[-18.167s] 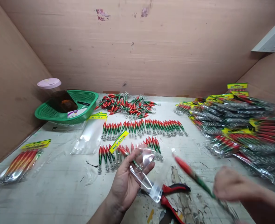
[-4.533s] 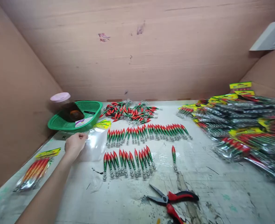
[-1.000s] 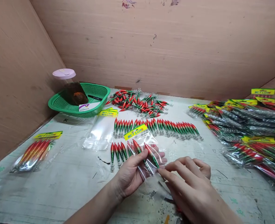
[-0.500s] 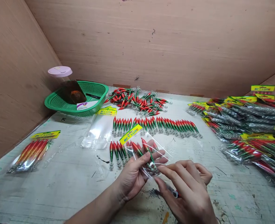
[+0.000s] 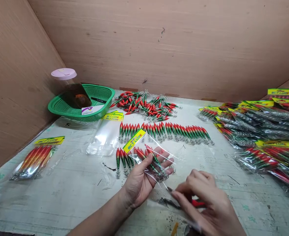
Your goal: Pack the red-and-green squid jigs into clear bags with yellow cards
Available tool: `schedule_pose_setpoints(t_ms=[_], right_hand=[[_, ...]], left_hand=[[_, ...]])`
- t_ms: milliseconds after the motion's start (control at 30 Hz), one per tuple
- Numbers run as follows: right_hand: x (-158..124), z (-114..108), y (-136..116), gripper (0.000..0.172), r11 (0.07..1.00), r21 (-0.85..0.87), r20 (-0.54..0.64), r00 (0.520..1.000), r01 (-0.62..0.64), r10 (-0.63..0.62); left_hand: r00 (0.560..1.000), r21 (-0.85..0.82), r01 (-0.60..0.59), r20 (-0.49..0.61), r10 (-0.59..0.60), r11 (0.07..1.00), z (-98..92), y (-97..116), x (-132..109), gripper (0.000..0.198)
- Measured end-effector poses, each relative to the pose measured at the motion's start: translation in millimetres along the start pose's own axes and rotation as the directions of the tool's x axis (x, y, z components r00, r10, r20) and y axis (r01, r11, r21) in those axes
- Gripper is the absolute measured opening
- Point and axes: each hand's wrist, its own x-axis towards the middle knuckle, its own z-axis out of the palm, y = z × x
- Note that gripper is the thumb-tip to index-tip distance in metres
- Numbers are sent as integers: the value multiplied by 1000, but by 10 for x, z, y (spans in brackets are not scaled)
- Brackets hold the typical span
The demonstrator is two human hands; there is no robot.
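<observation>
My left hand (image 5: 140,180) holds up a clear plastic bag (image 5: 159,154) with a yellow "BCT LURE" header (image 5: 134,141). Several red-and-green lures (image 5: 150,160) lie inside it, across my fingers. My right hand (image 5: 205,203) is just below and to the right, its fingertips pinched on the bag's loose lower end near the table. Red-handled pliers (image 5: 197,203) lie partly hidden under that hand.
On the table are a long row of lures (image 5: 173,131), a short row (image 5: 122,157) and a loose pile (image 5: 146,106). Empty bags (image 5: 105,139) lie beside a green basket (image 5: 61,109) with a pink-lidded jar (image 5: 63,73). One packed bag (image 5: 33,159) lies left; many packed bags (image 5: 259,131) are heaped right.
The lures sit deeper in the bag than before. My right hand has drawn down and to the right along the bag's open end. My left hand has barely moved.
</observation>
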Motion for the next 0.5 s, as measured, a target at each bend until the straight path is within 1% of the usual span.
schedule_pose_setpoints(t_ms=[67, 133, 233, 367, 500], right_hand=[[24, 49, 8, 1, 996, -88, -115, 993, -33, 23], [49, 116, 4, 7, 992, -119, -208, 978, -52, 26], [61, 191, 1, 5, 992, -97, -298, 953, -80, 47], [55, 247, 29, 10, 985, -138, -336, 941, -100, 49], [86, 293, 20, 25, 987, -153, -324, 946, -41, -11]], left_hand=[[1000, 1, 9, -4, -9, 1000, 3, 2, 4, 29], [1000, 9, 10, -8, -10, 1000, 3, 2, 6, 30], [1000, 16, 7, -3, -7, 1000, -10, 0, 9, 30], [999, 27, 29, 16, -30, 999, -30, -12, 11, 29], [999, 46, 9, 38, -11, 999, -34, -37, 7, 29]])
